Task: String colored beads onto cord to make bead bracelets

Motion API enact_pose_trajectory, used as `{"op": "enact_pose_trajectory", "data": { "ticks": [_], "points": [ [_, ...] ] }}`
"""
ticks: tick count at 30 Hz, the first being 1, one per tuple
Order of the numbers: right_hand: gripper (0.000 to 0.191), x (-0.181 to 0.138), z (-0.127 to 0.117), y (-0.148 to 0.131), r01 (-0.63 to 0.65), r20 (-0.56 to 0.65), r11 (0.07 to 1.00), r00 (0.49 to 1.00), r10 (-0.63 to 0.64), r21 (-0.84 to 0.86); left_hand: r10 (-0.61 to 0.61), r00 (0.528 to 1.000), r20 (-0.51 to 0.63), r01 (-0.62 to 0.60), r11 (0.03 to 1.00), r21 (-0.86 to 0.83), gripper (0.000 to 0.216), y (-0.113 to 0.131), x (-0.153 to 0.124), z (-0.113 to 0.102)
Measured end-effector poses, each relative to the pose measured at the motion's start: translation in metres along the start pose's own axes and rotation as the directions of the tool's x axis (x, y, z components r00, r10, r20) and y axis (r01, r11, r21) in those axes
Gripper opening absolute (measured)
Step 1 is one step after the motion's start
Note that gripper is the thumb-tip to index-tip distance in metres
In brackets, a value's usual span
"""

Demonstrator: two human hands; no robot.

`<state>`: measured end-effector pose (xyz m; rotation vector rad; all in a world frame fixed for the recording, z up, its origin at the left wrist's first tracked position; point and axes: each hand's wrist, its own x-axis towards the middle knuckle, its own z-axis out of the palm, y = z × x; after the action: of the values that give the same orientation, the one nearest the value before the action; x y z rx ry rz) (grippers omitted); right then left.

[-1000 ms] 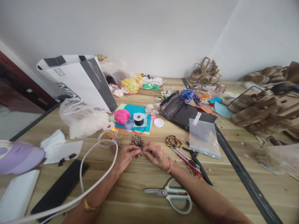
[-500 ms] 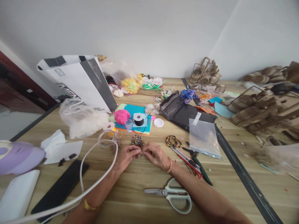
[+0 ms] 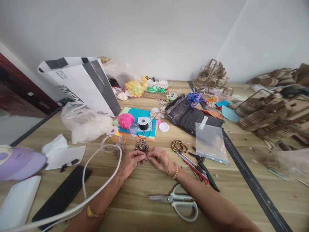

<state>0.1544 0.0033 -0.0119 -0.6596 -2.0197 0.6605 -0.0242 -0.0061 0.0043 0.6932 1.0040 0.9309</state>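
My left hand [image 3: 132,161] and my right hand [image 3: 161,159] meet at the middle of the table, thumbs and fingertips pinched almost together. Whatever sits between the fingertips is too small to make out. Just beyond them lies a heap of small multicoloured beads [image 3: 142,146], its near edge partly covered by my fingers. A black cord [image 3: 146,137] loops from a spool [image 3: 143,124] down toward the beads. To the right of my right hand rests a coiled beaded bracelet [image 3: 179,146]. Scissors [image 3: 177,200] lie nearer to me, below my right wrist.
A red utility knife [image 3: 194,167] and a clear plastic bag [image 3: 211,143] lie on the right. Pink yarn [image 3: 126,121] and a white lid [image 3: 164,127] sit ahead. A white cable [image 3: 103,188] arcs over my left forearm, near a black phone-like slab [image 3: 62,195]. Wooden baskets [image 3: 270,112] stand far right.
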Motion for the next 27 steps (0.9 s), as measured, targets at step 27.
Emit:
{"op": "enact_pose_trajectory", "data": {
  "ticks": [27],
  "points": [
    [0.011,-0.0024,0.0016,0.0032,-0.027,-0.010,1.000,1.000,0.027,-0.003,-0.029,1.000,0.002,0.029,0.998,-0.052,0.029,0.0005,0.0003,0.0011]
  ]
}}
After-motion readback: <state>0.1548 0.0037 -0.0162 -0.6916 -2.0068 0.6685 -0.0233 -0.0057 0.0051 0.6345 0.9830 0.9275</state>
